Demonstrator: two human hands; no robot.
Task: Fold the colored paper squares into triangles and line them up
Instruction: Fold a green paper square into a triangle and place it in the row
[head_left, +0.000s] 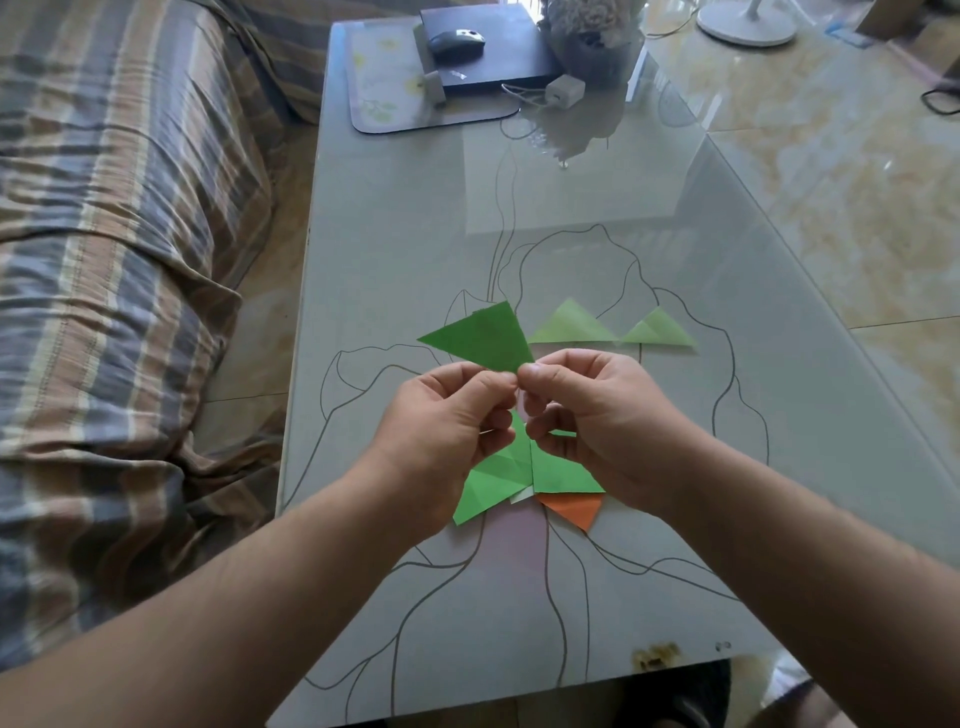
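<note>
We work at a glass table (395, 218) beside a striped sofa (119, 218). The green triangle (480, 338) is above the table's middle, in the air; our left hand (441, 421) and right hand (592, 410) both pinch its near corner with curled fingers. We should match the edges, then press the crease flat. Two pale triangles (608, 330) lie behind; unfolded squares (524, 473) wait under our hands.

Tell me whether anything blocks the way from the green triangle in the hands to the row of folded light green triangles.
Nothing visible does. The green triangle, pinched by the left hand and right hand, is above the table, and the glass left of the two light green triangles lies bare.
</note>
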